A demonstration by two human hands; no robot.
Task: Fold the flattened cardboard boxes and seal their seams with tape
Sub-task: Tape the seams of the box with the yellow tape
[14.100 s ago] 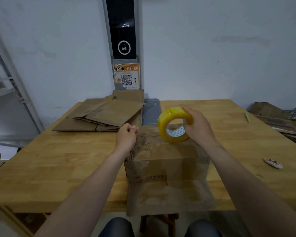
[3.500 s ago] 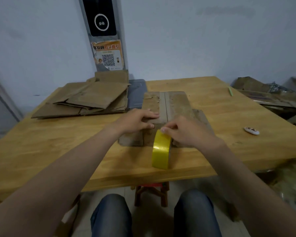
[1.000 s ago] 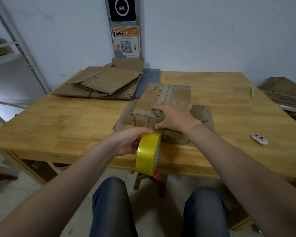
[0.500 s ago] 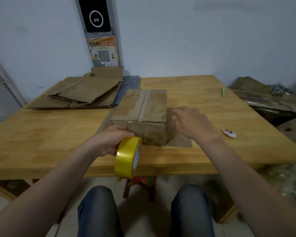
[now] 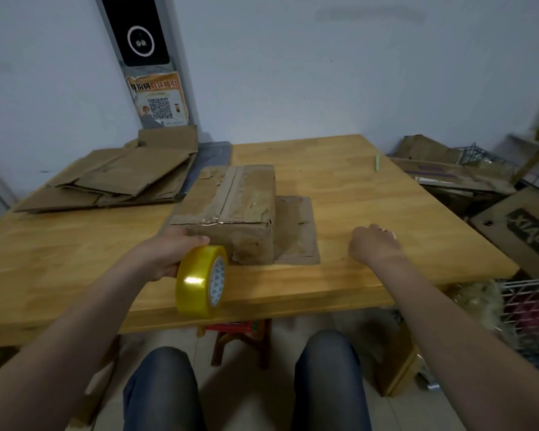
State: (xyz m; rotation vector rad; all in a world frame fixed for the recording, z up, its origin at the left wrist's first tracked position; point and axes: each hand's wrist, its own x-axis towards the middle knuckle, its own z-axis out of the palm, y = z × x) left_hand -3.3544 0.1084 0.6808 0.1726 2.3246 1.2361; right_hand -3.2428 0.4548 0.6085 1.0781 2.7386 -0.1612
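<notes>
The table (image 5: 371, 194) carries a stack of flattened boxes (image 5: 122, 178) at 10 o'clock and, at centre, a folded box (image 5: 240, 200) with tape along its top seam. A carton (image 5: 523, 231) on the floor at 3 o'clock shows dark letters that look like "XIAO". The wall poster (image 5: 159, 101) at 11 o'clock bears a QR code; its orange heading is unreadable. The left hand (image 5: 165, 253) grips a yellow tape roll (image 5: 199, 281) at the box's 7 o'clock. The right hand (image 5: 374, 245) lies knuckles-up at 4 o'clock with its fingers hidden, so its grip cannot be told.

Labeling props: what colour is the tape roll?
Yellow tape roll, in left hand; head view shows it best.
</notes>
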